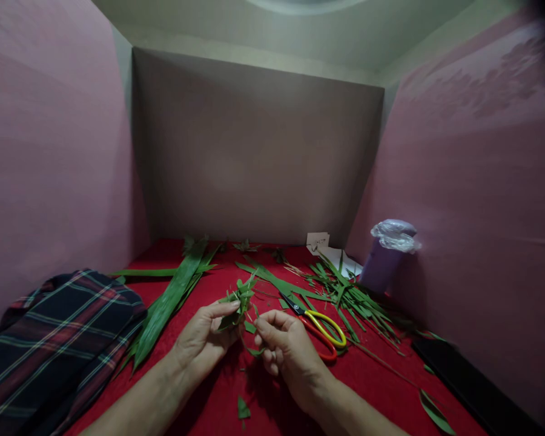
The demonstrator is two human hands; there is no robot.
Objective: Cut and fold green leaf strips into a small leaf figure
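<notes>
My left hand (204, 339) is closed around a small folded bundle of green leaf strips (238, 300), held just above the red cloth (218, 406). My right hand (286, 348) is closed in a pinch on a thin leaf strip (254, 351) that hangs from the bundle. The two hands nearly touch in the middle of the view. Scissors with yellow and red handles (320, 330) lie shut on the cloth just right of my right hand.
Long green leaves (170, 300) lie at the left, several cut strips (349, 297) at the right. A plaid cloth (54, 339) covers the left front. A purple container with plastic wrap (386, 254) stands at the right wall. Pink walls close in.
</notes>
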